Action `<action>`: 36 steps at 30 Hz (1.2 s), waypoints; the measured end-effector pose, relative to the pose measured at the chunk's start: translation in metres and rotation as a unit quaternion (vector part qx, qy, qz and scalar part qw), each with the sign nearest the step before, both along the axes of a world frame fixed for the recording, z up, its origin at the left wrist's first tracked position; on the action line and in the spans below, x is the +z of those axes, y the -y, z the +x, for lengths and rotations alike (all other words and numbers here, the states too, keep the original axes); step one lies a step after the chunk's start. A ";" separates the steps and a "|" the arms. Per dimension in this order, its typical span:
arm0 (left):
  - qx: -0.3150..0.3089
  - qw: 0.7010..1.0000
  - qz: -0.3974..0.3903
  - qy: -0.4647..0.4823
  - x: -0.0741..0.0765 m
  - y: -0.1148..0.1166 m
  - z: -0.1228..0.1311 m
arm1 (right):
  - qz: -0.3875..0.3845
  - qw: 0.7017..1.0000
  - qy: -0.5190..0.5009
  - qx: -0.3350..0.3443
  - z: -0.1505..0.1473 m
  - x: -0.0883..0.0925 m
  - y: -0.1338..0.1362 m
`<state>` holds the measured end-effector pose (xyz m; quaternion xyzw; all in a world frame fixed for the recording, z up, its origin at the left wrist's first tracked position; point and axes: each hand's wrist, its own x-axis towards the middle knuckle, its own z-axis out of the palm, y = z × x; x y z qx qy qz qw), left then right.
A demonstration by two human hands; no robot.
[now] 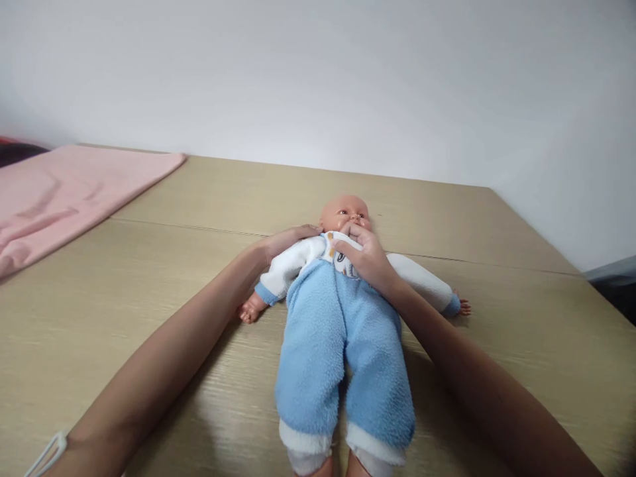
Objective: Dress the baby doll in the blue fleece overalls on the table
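One plastic baby doll (342, 311) in a fluffy light-blue fleece romper with white sleeves lies face up on the pale wood-grain surface (149, 278), head toward the white wall (318, 73), arms spread. The left hand (291, 240) lies flat and open against the doll's shoulder and neck, fingers slipped behind the head. The right hand (365, 255) rests on the chest, fingers curled loosely at the white collar under the chin. A pink fleece blanket (64, 192) lies far left, well apart

The doll's (338, 318) feet are cut off below, and the left hand's (288, 240) fingertips hide behind its neck.
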<state>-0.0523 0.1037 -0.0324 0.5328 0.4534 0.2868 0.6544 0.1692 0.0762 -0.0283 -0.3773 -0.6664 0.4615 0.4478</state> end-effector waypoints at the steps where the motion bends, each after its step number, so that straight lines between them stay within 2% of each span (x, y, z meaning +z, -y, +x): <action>1: 0.005 0.999 0.023 -0.029 0.004 0.003 -0.001 | 0.001 1.000 0.005 -0.001 0.000 0.000 0.000; 4: -0.011 0.984 0.087 -0.158 0.022 0.012 -0.010 | 0.004 0.999 0.034 -0.004 0.000 0.004 0.002; 7: -0.086 0.963 0.082 -0.241 0.040 0.021 -0.024 | 0.040 0.993 0.104 -0.032 0.001 0.014 0.008; 11: -0.151 0.919 0.118 -0.344 0.051 0.023 -0.040 | 0.059 0.967 0.240 -0.057 0.008 0.033 0.016; 13: -0.163 0.904 0.144 -0.368 0.050 0.021 -0.043 | 0.046 0.954 0.292 -0.050 0.015 0.041 0.017; 17: -0.165 0.904 0.170 -0.357 0.046 0.017 -0.043 | 0.031 0.944 0.328 0.007 0.030 0.049 0.009; 20: -0.154 0.895 0.164 -0.385 0.043 0.016 -0.042 | 0.019 0.938 0.344 0.039 0.038 0.052 0.003; 24: -0.182 0.891 0.143 -0.392 0.041 0.015 -0.042 | -0.029 0.936 0.347 0.046 0.049 0.057 0.000; 29: -0.193 0.895 0.119 -0.384 0.040 0.014 -0.042 | -0.027 0.931 0.360 0.049 0.068 0.065 0.000; 33: -0.201 0.917 0.131 -0.318 0.032 0.012 -0.044 | 0.027 0.946 0.323 0.021 0.090 0.049 0.005; 36: -0.214 0.921 0.163 -0.282 0.025 0.009 -0.048 | 0.121 0.951 0.279 -0.059 0.115 0.026 0.019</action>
